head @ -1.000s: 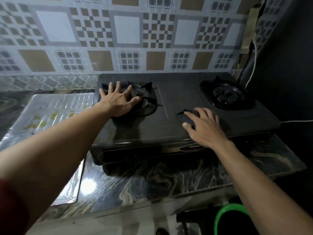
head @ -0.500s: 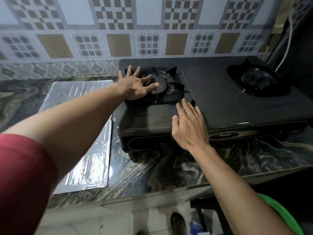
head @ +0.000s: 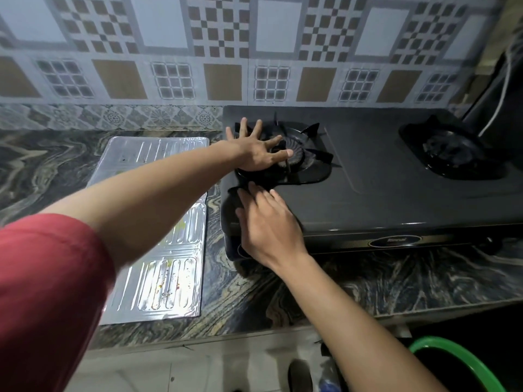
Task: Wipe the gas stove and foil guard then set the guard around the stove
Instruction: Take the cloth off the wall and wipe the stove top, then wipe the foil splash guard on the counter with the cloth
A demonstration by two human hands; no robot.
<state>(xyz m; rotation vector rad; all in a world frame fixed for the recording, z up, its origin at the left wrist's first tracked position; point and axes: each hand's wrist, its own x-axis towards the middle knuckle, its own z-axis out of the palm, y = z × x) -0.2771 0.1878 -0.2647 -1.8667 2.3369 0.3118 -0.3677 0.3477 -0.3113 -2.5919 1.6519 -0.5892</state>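
Observation:
A black two-burner gas stove (head: 368, 193) stands on the marbled counter against the tiled wall. My left hand (head: 254, 154) lies flat with fingers spread on the left burner grate (head: 308, 162), holding nothing. My right hand (head: 268, 227) presses a dark cloth (head: 229, 206) onto the stove's front left corner; most of the cloth is hidden under the palm. The silver foil guard (head: 158, 278) lies flat on the counter just left of the stove, with small reddish and yellow stains on it.
The right burner (head: 450, 154) sits uncovered at the far right. A white cable (head: 502, 89) hangs beside a dark wall at the right. Bare marbled counter (head: 382, 284) runs along the front. A green-rimmed basin (head: 464, 360) sits below the counter edge.
My right hand has slid with the cloth from the stove's middle to its front left corner. My left hand has stayed on the left burner. The view has shifted left.

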